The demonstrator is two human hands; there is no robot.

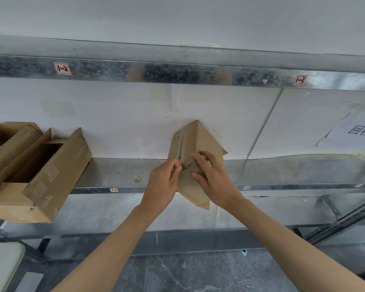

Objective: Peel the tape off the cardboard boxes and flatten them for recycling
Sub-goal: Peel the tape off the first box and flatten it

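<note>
A small brown cardboard box (pixel 195 140) stands tilted on the metal shelf (pixel 114 171), one corner pointing up. A strip of clear tape (pixel 182 142) runs along its top seam. My right hand (pixel 213 175) grips the near end of the box, fingers spread over it. My left hand (pixel 162 182) pinches the crumpled end of the tape at the seam, right beside my right fingers. The lower flaps of the box hang past the shelf's front edge.
Opened cardboard boxes (pixel 40 171) lie stacked at the left end of the shelf. A tape scrap (pixel 137 178) sits on the shelf. A paper sign (pixel 358 131) hangs at the right. An upper shelf beam (pixel 177 72) runs overhead.
</note>
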